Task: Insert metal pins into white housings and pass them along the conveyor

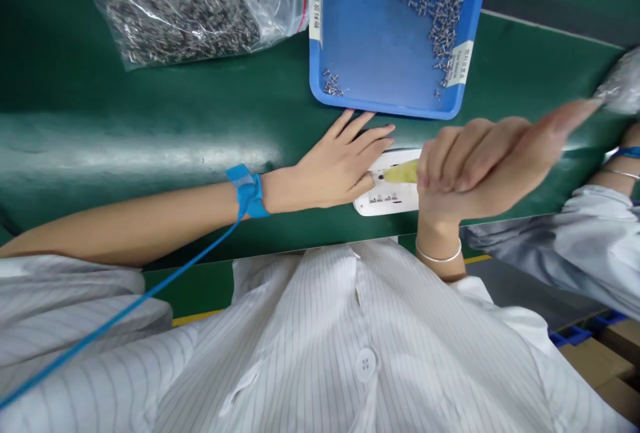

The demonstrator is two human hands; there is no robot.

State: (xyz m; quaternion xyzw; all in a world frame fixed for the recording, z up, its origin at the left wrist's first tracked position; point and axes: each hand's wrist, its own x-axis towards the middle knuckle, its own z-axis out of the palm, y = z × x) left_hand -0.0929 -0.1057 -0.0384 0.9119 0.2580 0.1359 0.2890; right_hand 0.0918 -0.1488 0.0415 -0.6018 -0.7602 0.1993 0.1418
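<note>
My left hand (pixel 340 163) lies flat with fingers spread on the left end of a small white device (pixel 387 194) on the green belt (pixel 150 126). A blue strap with a blue cord circles that wrist. My right hand (pixel 480 163) hovers over the device's right part, fingers curled, thumb stretched out to the right. A yellowish object (pixel 403 171) shows under its fingers; what the fingers hold is hidden. A silver bangle sits on that wrist.
A blue tray (pixel 395 96) with several small metal parts stands just beyond the hands. A clear bag (pixel 190 6) full of the same parts lies at the back left. Another person's sleeve (pixel 565 246) and wrist reach in from the right.
</note>
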